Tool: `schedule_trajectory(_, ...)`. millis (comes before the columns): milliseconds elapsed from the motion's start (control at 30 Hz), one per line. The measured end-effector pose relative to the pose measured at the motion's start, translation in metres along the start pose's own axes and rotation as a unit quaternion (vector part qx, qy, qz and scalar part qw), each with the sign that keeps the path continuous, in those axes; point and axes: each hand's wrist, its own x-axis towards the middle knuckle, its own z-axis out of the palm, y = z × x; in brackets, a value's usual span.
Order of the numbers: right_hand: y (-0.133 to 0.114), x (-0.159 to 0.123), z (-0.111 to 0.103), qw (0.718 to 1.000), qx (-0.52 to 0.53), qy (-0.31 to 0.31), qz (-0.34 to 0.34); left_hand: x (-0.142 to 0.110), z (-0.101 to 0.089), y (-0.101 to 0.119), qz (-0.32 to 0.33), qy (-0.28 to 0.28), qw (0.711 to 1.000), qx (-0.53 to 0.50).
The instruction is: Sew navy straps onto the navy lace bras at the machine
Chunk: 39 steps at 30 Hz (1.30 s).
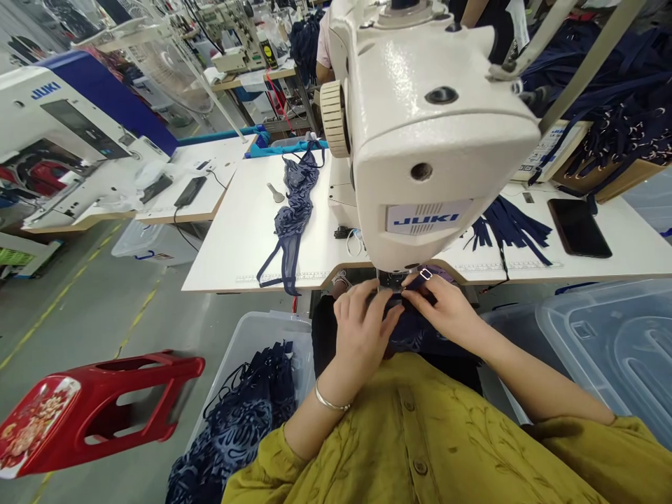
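Observation:
My left hand [360, 323] and my right hand [445, 308] meet under the head of a white Juki sewing machine [420, 133]. Both pinch a dark navy patterned garment piece [407, 329] at the needle. A navy strap with a small metal ring [425, 275] runs past my right fingertips. The needle itself is hidden by the machine head. A thin bracelet circles my left wrist.
A finished navy bra [294, 210] lies on the white table [241, 238] at left. Navy straps [504, 227] and a black phone [579, 227] lie at right. A bin of navy pieces [246, 413] stands at lower left, a red stool [99, 406] beside it, clear bins [603, 343] at right.

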Motion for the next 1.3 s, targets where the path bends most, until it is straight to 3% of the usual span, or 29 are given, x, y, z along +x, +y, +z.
schedule_trajectory(67,0.003,0.001,0.006,1.0,0.01,0.014,0.009,-0.006,0.003,-0.004,0.087,-0.008,0.996,0.018)
schedule_trajectory(133,0.005,0.001,0.011,0.998,0.027,0.023,0.043,-0.013,0.007,-0.009,0.151,-0.066,0.986,0.024)
schedule_trajectory(200,0.007,0.001,0.013,0.993,0.059,0.031,0.093,-0.019,0.012,-0.013,0.164,-0.11,0.98,0.039)
schedule_trajectory(367,0.013,0.006,0.014,0.954,0.225,-0.009,0.198,-0.02,0.016,-0.016,0.143,-0.13,0.98,0.051)
schedule_trajectory(500,0.021,0.012,0.01,0.955,0.236,0.003,0.181,-0.013,0.014,-0.011,0.129,-0.124,0.982,0.06)
schedule_trajectory(800,0.024,0.043,0.002,0.991,0.038,0.011,0.13,0.001,0.014,0.001,0.096,-0.106,0.985,0.1)
schedule_trajectory(1300,0.033,0.059,0.01,0.994,-0.009,0.062,0.088,0.009,0.019,0.008,0.047,-0.111,0.987,0.104)
